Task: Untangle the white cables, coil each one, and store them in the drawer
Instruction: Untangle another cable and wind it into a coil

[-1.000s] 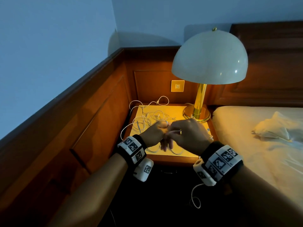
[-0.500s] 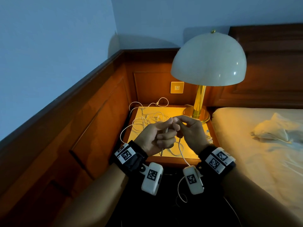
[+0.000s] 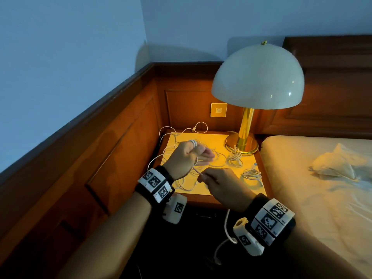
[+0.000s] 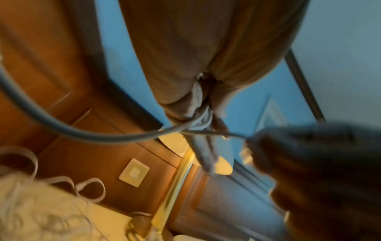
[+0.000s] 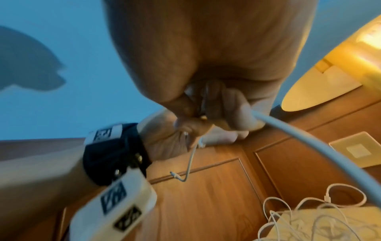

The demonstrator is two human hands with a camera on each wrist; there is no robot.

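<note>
Over the wooden nightstand point(image 3: 255, 158) the person holds one white cable point(image 3: 194, 142) with both hands. Several turns of it go around the thumb of the left hand point(image 3: 186, 159), and the other fingers of this hand point(image 3: 207, 156) are almost straight and point to the right, toward the lamp. From these turns a short, tight piece of the cable runs down and to the right, to the right hand point(image 3: 223, 185), so its long axis here is a diagonal between the two hands. The right hand is lower and nearer to the person; its fingertips point(image 3: 201, 177) pinch the thin cable, with the fingers curled close together. In the right wrist view a free end with a small plug point(image 5: 174, 175) hangs down below the left hand, and its tip points to the left.

Behind the hands the other white cables point(image 3: 177, 146) lie in a loose tangle on the left and back part of the nightstand top; some loops hang over its left and back edges. Two small coiled bundles point(image 3: 234, 158) lie on the right part: one touches the round base of the lamp point(image 3: 257, 77), the second point(image 3: 251, 175) is nearer to the front, beside the bed point(image 3: 322, 198).

The lamp has a smooth pale dome shade and a shiny brass stem. The wall panels are of dark polished wood, the cables thin, round and smooth
</note>
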